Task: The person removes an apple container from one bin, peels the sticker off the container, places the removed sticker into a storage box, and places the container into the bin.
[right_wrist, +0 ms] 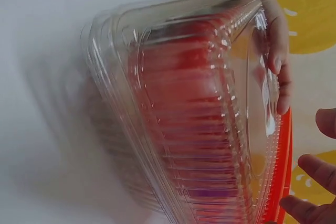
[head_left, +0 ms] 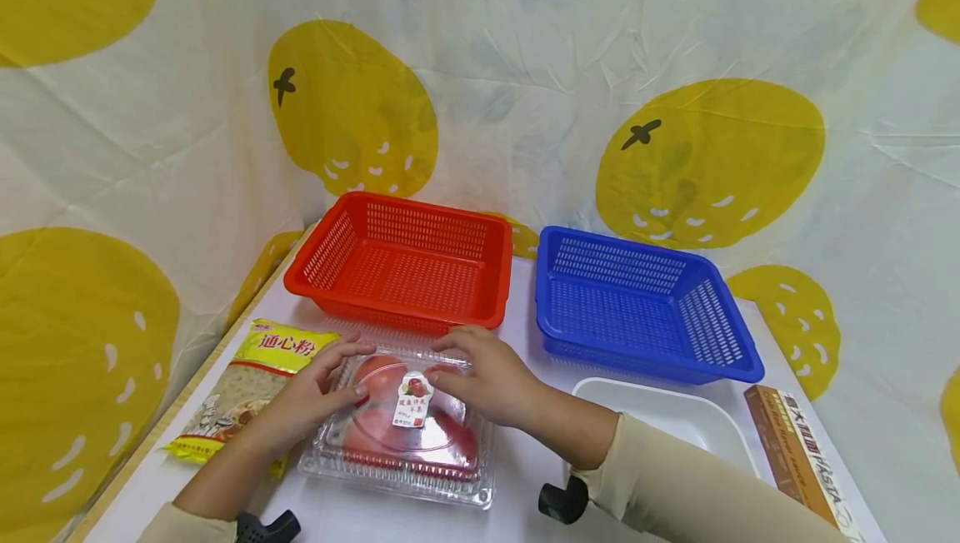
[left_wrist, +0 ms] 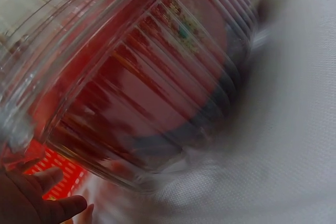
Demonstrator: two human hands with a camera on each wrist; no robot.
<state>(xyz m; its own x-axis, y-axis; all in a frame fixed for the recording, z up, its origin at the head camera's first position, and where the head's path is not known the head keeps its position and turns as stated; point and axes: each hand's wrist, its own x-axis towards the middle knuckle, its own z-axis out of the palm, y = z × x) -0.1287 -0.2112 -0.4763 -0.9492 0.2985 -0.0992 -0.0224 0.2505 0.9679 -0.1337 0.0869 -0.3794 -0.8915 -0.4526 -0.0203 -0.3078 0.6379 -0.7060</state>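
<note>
Okay, going big to small: a yellow-fruit-print cloth (head_left: 510, 93) hangs beyond the left grip (head_left: 318, 383) and right grip (head_left: 487, 381), and a white counter (head_left: 517, 476) sits below them. Red basket (head_left: 390, 310) is just past both fingertips, boxing in the far side; blue basket (head_left: 630, 364) is off ahead-right of the right grip. Clear plastic box (head_left: 397, 483) with red fruit (head_left: 367, 435) is between the grips. Both have fingers loosely spread, neither wrapped round anything; can't tell how much they're touching it. White tray (head_left: 667, 410) is right of the right grip, partly hidden by that sleeve. Macaroni bag (head_left: 240, 393) crowds the left grip's outer side, forearm covering a bit. Pasta carton (head_left: 798, 451): farthest right.
</note>
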